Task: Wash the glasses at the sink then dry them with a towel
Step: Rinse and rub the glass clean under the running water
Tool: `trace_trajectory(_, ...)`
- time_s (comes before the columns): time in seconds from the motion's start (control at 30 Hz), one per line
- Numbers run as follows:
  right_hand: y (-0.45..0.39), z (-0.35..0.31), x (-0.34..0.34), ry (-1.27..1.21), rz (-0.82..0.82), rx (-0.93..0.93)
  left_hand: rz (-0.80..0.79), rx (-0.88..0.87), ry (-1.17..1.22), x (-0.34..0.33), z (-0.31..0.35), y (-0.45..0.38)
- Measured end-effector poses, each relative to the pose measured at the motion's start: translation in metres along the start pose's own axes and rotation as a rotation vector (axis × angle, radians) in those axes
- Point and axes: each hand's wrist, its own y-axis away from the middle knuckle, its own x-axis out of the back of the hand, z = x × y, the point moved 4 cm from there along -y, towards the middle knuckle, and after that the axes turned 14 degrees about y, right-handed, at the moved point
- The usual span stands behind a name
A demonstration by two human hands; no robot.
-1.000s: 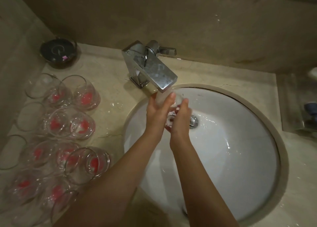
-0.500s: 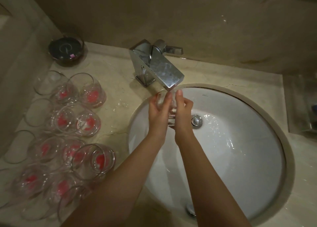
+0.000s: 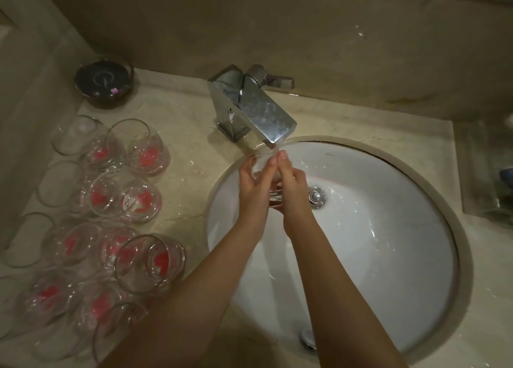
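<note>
Under the tap (image 3: 251, 106), at the far left edge of the sink (image 3: 388, 256), both hands hold one clear glass (image 3: 256, 164) between them. The left hand (image 3: 254, 185) wraps its fingers round the left side of the glass, and the right hand (image 3: 293, 185) grips it from the right, its fingertips reaching up to the rim just below the tap's spout. The glass is tilted with its mouth towards the tap; its lower part is hidden between the palms. Water lies in the sink around the drain (image 3: 316, 198), just right of the hands. Left of the sink, on the table (image 3: 194, 151), stands a crowd of glasses (image 3: 111, 214) with red marks in them, packed close together and some overlapping. Behind them, in the corner left of the tap, sits a dark round bowl (image 3: 104, 80).
</note>
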Motion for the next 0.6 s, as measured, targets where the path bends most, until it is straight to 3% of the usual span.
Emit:
trace_trajectory(0.13,-0.004,0.006,0.012,0.036,0.107,-0.007,-0.047,0.008,-0.001,0.002,-0.001,0.002)
trace_trajectory(0.43,-0.002,-0.002,0.017,-0.005,0.050,-0.018,-0.034,0.074,-0.033,0.010,-0.003,0.006)
trace_trajectory(0.6,0.001,-0.051,0.033,-0.042,0.095,0.155,-0.033,0.103,-0.062,0.009,-0.002,0.009)
